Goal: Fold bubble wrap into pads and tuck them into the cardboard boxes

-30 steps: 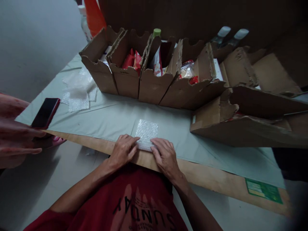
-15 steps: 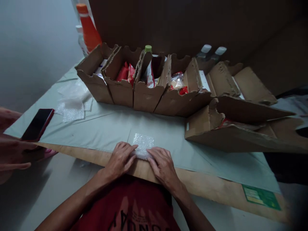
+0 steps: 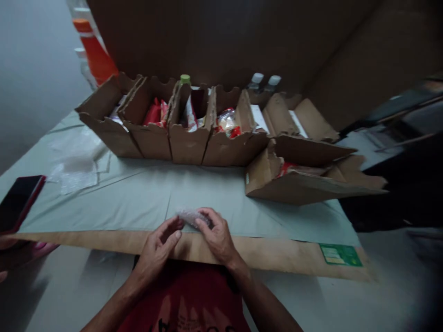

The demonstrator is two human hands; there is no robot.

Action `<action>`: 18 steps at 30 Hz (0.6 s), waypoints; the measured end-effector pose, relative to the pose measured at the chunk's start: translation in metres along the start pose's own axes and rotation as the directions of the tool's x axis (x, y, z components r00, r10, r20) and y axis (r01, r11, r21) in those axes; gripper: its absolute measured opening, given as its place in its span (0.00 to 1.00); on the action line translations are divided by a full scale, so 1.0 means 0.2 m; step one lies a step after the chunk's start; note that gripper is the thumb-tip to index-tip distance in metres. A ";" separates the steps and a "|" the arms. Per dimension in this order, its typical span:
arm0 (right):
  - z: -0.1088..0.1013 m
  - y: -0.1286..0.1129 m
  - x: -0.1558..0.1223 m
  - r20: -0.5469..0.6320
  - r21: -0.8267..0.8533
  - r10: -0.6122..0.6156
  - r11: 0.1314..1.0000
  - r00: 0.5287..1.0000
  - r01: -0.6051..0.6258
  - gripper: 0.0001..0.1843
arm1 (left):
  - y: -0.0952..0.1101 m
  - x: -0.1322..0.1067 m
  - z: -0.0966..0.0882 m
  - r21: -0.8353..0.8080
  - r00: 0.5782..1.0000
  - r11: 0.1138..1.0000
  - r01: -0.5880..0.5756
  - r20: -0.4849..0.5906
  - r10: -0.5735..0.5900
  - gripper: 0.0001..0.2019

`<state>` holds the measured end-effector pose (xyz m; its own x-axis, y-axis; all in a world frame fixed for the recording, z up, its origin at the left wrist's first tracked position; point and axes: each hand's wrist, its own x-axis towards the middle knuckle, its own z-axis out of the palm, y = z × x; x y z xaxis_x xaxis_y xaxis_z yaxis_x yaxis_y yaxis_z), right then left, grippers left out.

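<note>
A: Where is the wrap point(image 3: 189, 216)?
B: Just below the centre of the frame, over the near part of the counter point(image 3: 204, 186). Whether it rests there or is slightly lifted, I can't tell.
A: Which way does it lie?
B: Its long axis runs mostly across the frame, the left end a little higher, the right end sloping down into the right hand point(image 3: 218, 236).
A: So the right one is nearer?
B: Yes. It pinches the right end, thumb on the near side, fingers curled over the far side.
A: And the left hand point(image 3: 158, 245)?
B: Loosely curled, thumb apart from the fingers, with a gap between. The wrap lies up and to the right of it. Its fingertips are right at the wrap's left end; touching or just beside, I can't say.
A: Anything else near?
B: Nothing crowding the hands. Loose sheets point(image 3: 78, 171) lie left of centre, with a phone point(image 3: 21, 203) at the left edge of the frame. A row of boxes point(image 3: 187, 148) stands across the upper middle, and one more box point(image 3: 294, 188) juts out right of centre, well apart from the right hand. A green card point(image 3: 341, 254) sits on the counter's front strip, lower right.
</note>
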<state>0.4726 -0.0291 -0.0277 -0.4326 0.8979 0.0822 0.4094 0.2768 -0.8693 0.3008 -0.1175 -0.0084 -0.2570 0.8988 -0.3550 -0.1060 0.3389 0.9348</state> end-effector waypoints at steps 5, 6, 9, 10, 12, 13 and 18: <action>-0.08 -0.07 -0.10 0.030 0.033 -0.012 0.999 0.999 0.011 0.14 | 0.02 0.02 0.11 0.040 0.997 0.997 -0.067 0.028 0.066 0.21; -0.13 -0.07 -0.11 0.016 0.015 -0.025 1.000 1.000 0.024 0.21 | 0.02 0.03 0.13 0.118 0.993 0.986 -0.120 0.024 0.118 0.19; -0.28 -0.07 -0.10 0.125 0.086 -0.048 0.996 0.991 0.037 0.45 | 0.04 0.05 0.18 0.322 0.929 0.873 -0.366 0.178 0.324 0.11; -0.33 -0.07 -0.09 0.185 0.099 -0.062 0.994 0.981 0.044 0.45 | 0.05 0.06 0.20 0.343 0.886 0.821 -0.456 0.258 0.384 0.09; -0.42 -0.06 -0.08 0.275 0.047 -0.080 0.996 0.958 0.070 0.32 | 0.07 0.07 0.25 0.341 0.798 0.735 -0.586 0.398 0.452 0.08; -0.46 -0.07 -0.08 0.296 -0.003 -0.083 0.996 0.952 0.088 0.22 | 0.08 0.08 0.27 0.336 0.762 0.703 -0.627 0.449 0.466 0.07; -0.84 -0.13 -0.11 0.230 -0.135 -0.091 0.983 0.969 0.125 0.07 | 0.27 0.20 0.39 0.366 0.620 0.504 -0.782 0.536 0.573 0.22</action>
<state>0.6069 0.0015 0.0760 -0.6412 0.7659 0.0471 0.4569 0.4304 -0.7785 0.3591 -0.0418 0.0284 0.2949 0.9004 0.3197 0.4997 -0.4306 0.7516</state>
